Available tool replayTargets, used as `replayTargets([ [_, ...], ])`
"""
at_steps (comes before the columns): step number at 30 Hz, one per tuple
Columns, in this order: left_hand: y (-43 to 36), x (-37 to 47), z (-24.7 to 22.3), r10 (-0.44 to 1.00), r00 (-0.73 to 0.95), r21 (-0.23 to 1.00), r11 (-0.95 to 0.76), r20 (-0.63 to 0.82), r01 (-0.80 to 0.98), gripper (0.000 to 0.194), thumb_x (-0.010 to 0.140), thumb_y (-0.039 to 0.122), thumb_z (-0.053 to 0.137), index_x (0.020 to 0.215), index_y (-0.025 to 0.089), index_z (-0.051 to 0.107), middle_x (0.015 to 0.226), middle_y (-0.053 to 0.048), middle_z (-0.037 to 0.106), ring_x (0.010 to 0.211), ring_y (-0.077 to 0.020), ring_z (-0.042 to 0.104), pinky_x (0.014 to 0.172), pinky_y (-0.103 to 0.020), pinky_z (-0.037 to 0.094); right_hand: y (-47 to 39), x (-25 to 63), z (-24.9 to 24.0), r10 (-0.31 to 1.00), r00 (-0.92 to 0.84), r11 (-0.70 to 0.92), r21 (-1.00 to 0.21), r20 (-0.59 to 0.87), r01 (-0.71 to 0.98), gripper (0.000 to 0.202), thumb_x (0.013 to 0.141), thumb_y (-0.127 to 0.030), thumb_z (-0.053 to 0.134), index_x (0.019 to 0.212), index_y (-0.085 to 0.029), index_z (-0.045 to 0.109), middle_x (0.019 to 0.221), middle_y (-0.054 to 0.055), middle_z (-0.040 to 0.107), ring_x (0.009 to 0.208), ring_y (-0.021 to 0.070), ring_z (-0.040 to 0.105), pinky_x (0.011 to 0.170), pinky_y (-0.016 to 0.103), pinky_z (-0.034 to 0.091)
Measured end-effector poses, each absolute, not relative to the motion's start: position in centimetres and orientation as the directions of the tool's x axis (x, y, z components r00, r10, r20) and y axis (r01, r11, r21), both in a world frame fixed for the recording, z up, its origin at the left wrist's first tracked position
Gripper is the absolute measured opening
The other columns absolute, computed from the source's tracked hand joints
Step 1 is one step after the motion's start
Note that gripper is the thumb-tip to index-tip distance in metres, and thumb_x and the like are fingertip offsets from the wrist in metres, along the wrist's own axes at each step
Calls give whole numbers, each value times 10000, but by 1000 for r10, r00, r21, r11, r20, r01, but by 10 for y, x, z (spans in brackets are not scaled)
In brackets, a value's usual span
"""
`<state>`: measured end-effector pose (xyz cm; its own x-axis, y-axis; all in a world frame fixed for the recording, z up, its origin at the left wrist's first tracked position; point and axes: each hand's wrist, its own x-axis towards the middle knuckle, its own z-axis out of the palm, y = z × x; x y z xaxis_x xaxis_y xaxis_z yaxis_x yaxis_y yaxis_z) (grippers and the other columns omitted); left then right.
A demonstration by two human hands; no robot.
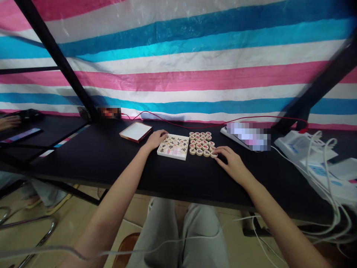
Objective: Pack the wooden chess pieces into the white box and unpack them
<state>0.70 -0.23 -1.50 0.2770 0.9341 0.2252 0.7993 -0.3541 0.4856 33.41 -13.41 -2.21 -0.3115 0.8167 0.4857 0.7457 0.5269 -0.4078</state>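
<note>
A shallow white box (173,157) lies on the black table, with several round Chinese chess pieces (171,145) in it, marked in black. My left hand (156,140) holds the box at its left side, fingers curled over the far left corner. Just right of the box, more chess pieces (198,142) stand in close rows on the table, most with red characters and the nearest row with dark ones. At the right end of that nearest row, my right hand (231,162) has thumb and fingertips closed on a chess piece (213,154).
The box lid (136,132) lies upturned at left. Behind the pieces runs a red cable (173,123). A blurred device (245,136) and white power strips (315,163) with cables are at right. Striped sheeting hangs behind. Another person's hand (9,122) shows at far left.
</note>
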Motion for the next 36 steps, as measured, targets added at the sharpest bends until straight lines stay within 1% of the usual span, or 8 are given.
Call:
replayTargets([
  [6, -3, 8, -15, 935, 276, 487, -353, 224, 799, 335, 834, 362, 418, 1021, 197, 642, 851, -48, 643, 783, -177, 572, 709, -277, 419, -131, 336, -26, 812, -334, 538, -392, 479, 746, 182, 862, -261, 416, 981, -223, 548, 1062, 92, 542, 1029, 218, 525, 911, 409, 415],
  [12, 1, 7, -19, 927, 288, 478, -371, 240, 796, 330, 832, 360, 418, 1018, 196, 636, 876, -51, 647, 797, -185, 576, 712, -284, 416, -138, 333, -15, 832, -321, 474, -278, 453, 835, 205, 869, -332, 444, 1018, -254, 562, 1111, 61, 575, 1029, 229, 517, 844, 403, 395],
  [16, 2, 6, -21, 926, 292, 487, -375, 241, 789, 337, 832, 374, 417, 1019, 194, 631, 894, -55, 650, 804, -186, 579, 710, -283, 416, -141, 317, -3, 799, -132, 448, -433, 587, 782, 233, 888, -380, 418, 1019, -251, 560, 1085, 58, 597, 1025, 228, 518, 868, 396, 377],
  [18, 1, 5, -19, 926, 293, 491, -375, 238, 786, 339, 832, 382, 418, 1018, 196, 632, 904, -56, 651, 807, -187, 581, 710, -284, 420, -138, 301, 2, 788, -110, 470, -476, 606, 743, 225, 889, -373, 419, 992, -244, 572, 1055, 61, 608, 999, 226, 526, 860, 386, 382],
  [23, -2, 3, -15, 925, 309, 509, -380, 221, 772, 358, 836, 392, 419, 1035, 187, 636, 943, -66, 658, 826, -186, 591, 745, -291, 441, -117, 248, 15, 769, -366, 602, -402, 524, 690, 183, 874, -282, 461, 974, -264, 614, 1029, 26, 626, 1020, 214, 515, 890, 377, 351],
  [27, 1, 1, -17, 914, 335, 520, -405, 229, 752, 387, 846, 375, 404, 1069, 171, 646, 1088, -88, 638, 974, -205, 578, 871, -304, 423, -93, 218, 29, 761, -417, 635, -442, 497, 633, 178, 854, -247, 494, 955, -264, 639, 954, 4, 645, 903, 178, 555, 830, 331, 367],
  [31, 5, 0, -20, 917, 323, 510, -399, 234, 762, 412, 856, 358, 382, 1101, 151, 640, 1102, -98, 636, 999, -207, 577, 908, -301, 410, -80, 206, 29, 742, -588, 666, -454, 322, 592, 136, 789, -262, 589, 894, -250, 673, 926, 1, 660, 842, 161, 571, 779, 292, 360],
  [36, 6, 2, -20, 915, 324, 496, -402, 238, 770, 407, 860, 358, 384, 1111, 164, 638, 1101, -83, 641, 1000, -203, 577, 912, -297, 412, -84, 202, 15, 726, -641, 682, -384, 249, 622, 137, 833, -252, 544, 803, -230, 676, 895, 1, 666, 872, 157, 567, 762, 293, 309],
])
